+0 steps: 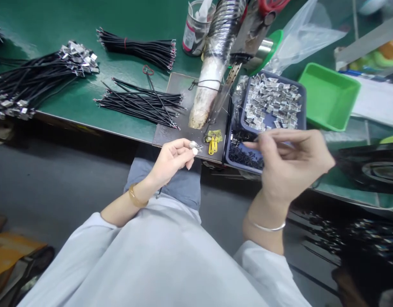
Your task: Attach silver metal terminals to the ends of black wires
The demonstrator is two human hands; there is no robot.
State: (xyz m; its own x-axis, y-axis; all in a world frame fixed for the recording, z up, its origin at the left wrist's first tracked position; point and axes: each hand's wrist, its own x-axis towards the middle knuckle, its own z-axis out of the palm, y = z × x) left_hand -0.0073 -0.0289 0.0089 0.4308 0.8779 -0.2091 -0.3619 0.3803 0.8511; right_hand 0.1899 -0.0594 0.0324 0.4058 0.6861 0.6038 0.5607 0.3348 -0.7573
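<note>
My left hand (175, 157) is closed in a pinch at the table's front edge, with white covers on the thumb and a fingertip. A thin black cable (158, 194) shows below the wrist, and its small metallic end (199, 148) pokes out past the fingertips. My right hand (287, 160) is raised over the blue tray (227, 158) of small black parts (244, 157). Its thumb and index finger are pressed together; something small and dark may be between them, too blurred to name. Behind it, silver metal shells (273, 100) fill an upper blue tray.
A wrapped tube (212, 72) and a soldering iron (226, 85) point down at a dark board (164, 134) with a yellow clip (212, 145). Loose black cables (139, 102), a tied bundle (139, 49), finished-looking cables (33, 76) and a green tray (330, 96) lie around.
</note>
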